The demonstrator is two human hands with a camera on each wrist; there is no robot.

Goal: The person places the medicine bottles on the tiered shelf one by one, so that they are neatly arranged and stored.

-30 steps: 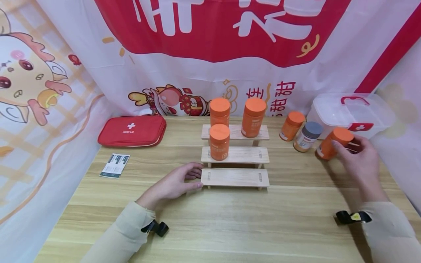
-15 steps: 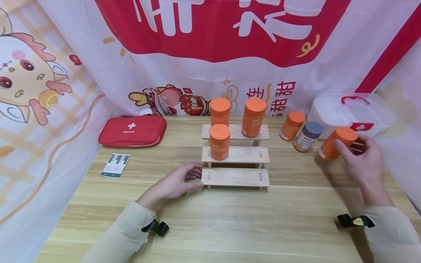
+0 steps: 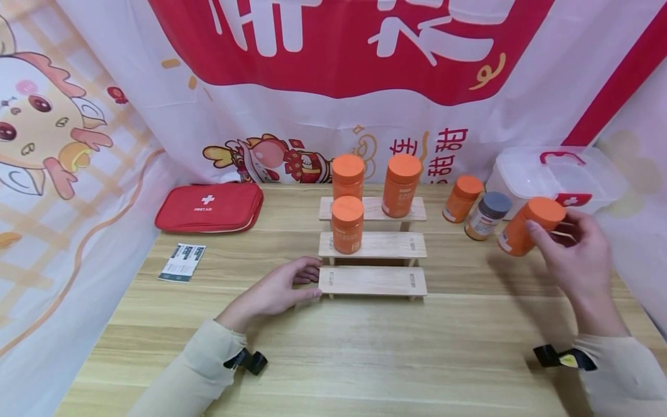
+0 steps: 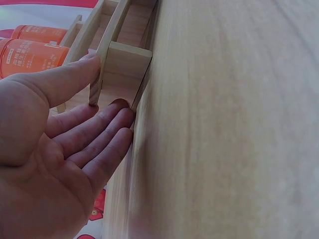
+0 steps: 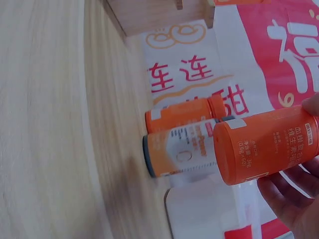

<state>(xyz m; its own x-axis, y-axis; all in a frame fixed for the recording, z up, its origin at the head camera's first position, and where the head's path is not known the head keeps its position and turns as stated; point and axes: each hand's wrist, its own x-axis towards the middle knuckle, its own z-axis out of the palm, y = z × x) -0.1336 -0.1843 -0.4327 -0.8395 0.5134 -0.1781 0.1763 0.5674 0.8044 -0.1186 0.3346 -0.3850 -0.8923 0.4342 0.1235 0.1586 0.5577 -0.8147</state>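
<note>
My right hand (image 3: 586,258) grips an orange supplement bottle (image 3: 530,227), thumb on its near side and fingers behind. In the right wrist view this bottle (image 5: 266,144) is raised off the table. Close to its left stand a grey-capped bottle (image 3: 487,216) and a smaller orange bottle (image 3: 462,200). My left hand (image 3: 283,286) is at the left end of the three-tier wooden display stand (image 3: 372,282). In the left wrist view its thumb touches the board's edge, with the extended fingers (image 4: 102,144) low beside the end. Three orange bottles occupy the upper tiers, one on the middle (image 3: 347,226).
Behind the right-hand bottles stands a translucent first-aid box (image 3: 526,174) with a red handle. A red first-aid pouch (image 3: 208,208) lies at the back left, a printed card (image 3: 182,262) in front of it. A printed cloth (image 3: 312,127) hangs along the table's back edge.
My right hand has lifted the orange bottle off the table, its shadow now separated below. The left hand and the stand have stayed in place.
</note>
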